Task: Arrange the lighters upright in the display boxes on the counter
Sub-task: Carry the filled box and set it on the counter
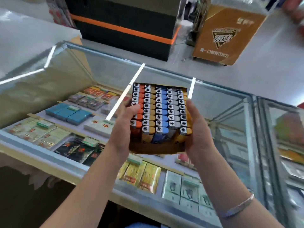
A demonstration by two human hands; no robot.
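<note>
Cigarette packs fill the glass case below; far back, a black box sits left of a brown carton.

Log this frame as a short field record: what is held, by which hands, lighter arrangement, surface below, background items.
held item: display box of lighters, lifted above the counter
left hand: grips the box's left side
right hand: grips the box's right side; bracelet on that wrist
lighter arrangement: upright, in columns by colour: orange, tan, blue, grey, yellow; grey column looks one short at the near end
surface below: glass counter with packaged goods inside
background: black box with orange stripe, brown printed carton
</note>
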